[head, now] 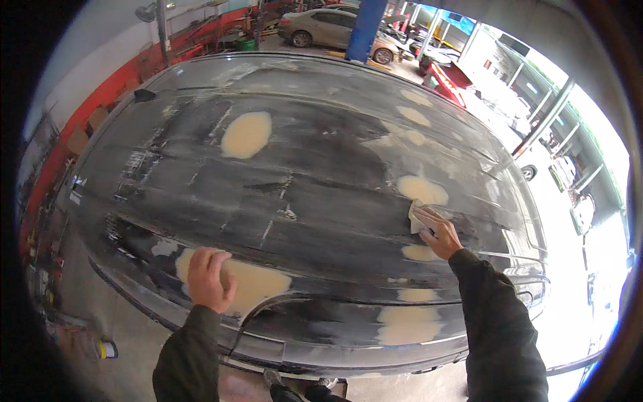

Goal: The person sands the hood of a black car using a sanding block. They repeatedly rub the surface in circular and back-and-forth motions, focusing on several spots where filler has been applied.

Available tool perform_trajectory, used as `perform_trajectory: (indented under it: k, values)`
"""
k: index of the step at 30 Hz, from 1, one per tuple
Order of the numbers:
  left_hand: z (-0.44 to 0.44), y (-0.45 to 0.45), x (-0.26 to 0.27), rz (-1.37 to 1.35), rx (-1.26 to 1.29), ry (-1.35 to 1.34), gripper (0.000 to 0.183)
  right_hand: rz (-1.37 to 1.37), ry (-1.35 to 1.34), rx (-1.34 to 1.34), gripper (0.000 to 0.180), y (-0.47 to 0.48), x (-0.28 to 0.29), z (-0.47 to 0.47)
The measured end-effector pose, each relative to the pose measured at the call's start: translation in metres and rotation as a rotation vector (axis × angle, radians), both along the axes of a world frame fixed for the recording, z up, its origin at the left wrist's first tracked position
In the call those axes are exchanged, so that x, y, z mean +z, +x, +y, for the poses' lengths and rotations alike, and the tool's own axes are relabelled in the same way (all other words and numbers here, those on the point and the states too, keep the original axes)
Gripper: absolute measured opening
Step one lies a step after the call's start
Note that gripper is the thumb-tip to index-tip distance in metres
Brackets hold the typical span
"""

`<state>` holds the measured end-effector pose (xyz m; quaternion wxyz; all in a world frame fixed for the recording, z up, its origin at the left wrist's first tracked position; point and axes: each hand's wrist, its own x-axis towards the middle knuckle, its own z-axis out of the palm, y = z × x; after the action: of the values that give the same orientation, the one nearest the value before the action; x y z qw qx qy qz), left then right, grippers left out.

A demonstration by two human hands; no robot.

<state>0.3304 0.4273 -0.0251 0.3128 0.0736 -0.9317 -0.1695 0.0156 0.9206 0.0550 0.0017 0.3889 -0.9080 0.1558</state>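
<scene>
Before me spreads a vehicle roof [331, 201], dark, scuffed and ribbed, with several beige filler patches. My right hand [440, 232] holds a pale folded sheet [416, 217], sandpaper or cloth, flat on the roof. The sheet lies just below a rounded filler patch [423, 190], with a smaller patch [418, 253] below the hand. At the roof's near left, my left hand [210, 279] is over a large filler patch [258, 284]. Its fingers are bent, the thumb stands apart, and nothing shows in it. Whether its fingertips touch the surface is hard to tell.
A dark antenna fin [144, 95] rises at the far left of the roof. Beyond stand a blue post [366, 32], a parked car [321, 26] and a red vehicle part [449, 83]. A yellow-and-white can [107, 349] is on the floor at lower left. My shoes [273, 378] show below.
</scene>
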Motion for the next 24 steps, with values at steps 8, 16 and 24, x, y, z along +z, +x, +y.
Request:
perform_trajectory:
  k: [8, 16, 24]
  values:
    - [-0.003, 0.000, 0.001, 0.010, -0.020, -0.004, 0.038, 0.044, -0.157, 0.471, 0.056, 0.007, -0.032, -0.296]
    - [-0.001, 0.002, -0.006, -0.006, 0.013, 0.011, 0.041, 0.169, -0.400, 0.527, 0.045, 0.016, -0.044, -0.350]
    - [-0.006, 0.001, -0.016, 0.011, -0.040, 0.068, 0.042, 0.033, -0.050, 0.056, 0.058, -0.004, -0.010, -0.078]
